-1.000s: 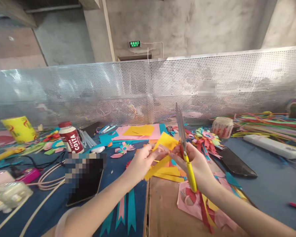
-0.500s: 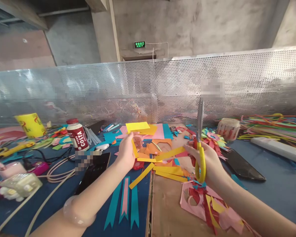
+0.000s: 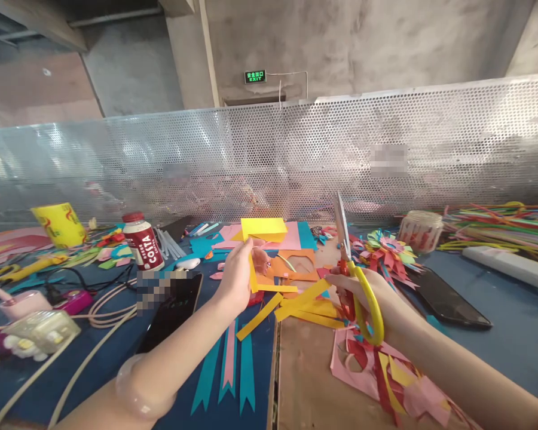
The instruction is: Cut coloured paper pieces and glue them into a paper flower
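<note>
Yellow paper sheet [image 3: 264, 226]: held up in the left hand [image 3: 238, 276], in front of pink sheets [image 3: 293, 237] at the back of the table. Left fingers are closed on its lower left part. A narrow yellow band [image 3: 253, 276] runs down beside the palm; cannot tell whether it joins the sheet.

Right hand [image 3: 368, 292]: fingers wrapped around scissors [image 3: 371, 313] with red and yellow handles, blades pointing up and leaning slightly left. Fingertips meet the upper end of a yellow strip [image 3: 301, 300]; pinched or merely touching, cannot tell.

More yellow strips [image 3: 320, 321] overlap between the hands, just nearer than orange cut-out sheets [image 3: 305, 254].

Nearer still: teal ribbons [image 3: 247, 373] with notched ends, a pink strip [image 3: 228, 361] on the middle one.

Beyond the right hand: paper rosette [image 3: 388, 254], dark phone [image 3: 451, 301], clear jar [image 3: 421, 232].

Left side: red-capped bottle [image 3: 142, 245].

Farthest: perforated metal screen [image 3: 197, 161].
</note>
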The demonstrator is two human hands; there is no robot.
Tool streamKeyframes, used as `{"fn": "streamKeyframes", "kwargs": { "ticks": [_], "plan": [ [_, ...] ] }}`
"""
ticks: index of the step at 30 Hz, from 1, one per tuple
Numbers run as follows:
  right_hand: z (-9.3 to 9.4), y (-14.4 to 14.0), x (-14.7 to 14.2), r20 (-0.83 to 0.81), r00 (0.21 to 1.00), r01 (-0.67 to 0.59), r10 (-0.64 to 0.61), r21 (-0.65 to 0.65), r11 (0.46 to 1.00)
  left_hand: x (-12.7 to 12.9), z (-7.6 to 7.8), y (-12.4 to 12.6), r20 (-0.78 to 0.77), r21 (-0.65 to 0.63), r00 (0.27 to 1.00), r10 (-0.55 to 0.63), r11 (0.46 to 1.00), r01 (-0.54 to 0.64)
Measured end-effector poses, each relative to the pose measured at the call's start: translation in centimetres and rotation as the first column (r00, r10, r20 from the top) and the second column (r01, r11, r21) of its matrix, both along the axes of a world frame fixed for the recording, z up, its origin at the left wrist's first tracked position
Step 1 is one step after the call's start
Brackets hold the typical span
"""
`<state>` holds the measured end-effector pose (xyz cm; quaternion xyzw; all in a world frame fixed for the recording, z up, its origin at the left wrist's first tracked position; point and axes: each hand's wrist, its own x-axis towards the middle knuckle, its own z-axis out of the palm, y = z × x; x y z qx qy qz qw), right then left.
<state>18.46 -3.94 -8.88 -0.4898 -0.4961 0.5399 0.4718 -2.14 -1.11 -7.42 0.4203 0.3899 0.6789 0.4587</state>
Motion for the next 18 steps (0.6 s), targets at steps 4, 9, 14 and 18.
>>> {"fn": "streamKeyframes", "kwargs": {
  "ticks": [4,9,14,18],
  "plan": [
    [0.3,-0.4,-0.3,0.085,0.995,-0.060,0.058,0.028,0.998,0.1,-0.1,-0.1,-0.018,0.000,1.000,-0.002,1.000,0.002],
    [-0.4,0.2,-0.4,0.177,0.984,-0.053,0.027,0.146,0.988,0.1,0.1,-0.2,-0.043,0.017,0.999,0.008,1.000,-0.007],
    [-1.3,1.3,0.2,0.432,0.865,0.020,-0.255,0.479,0.878,0.2,0.3,-0.4,-0.104,0.028,0.994,-0.039,0.999,0.042],
    [-1.6,1.7,0.6,0.495,0.696,0.001,-0.520,0.724,0.690,-0.1,0.4,-0.3,-0.163,0.073,0.985,-0.064,0.994,0.077]
  ]
}}
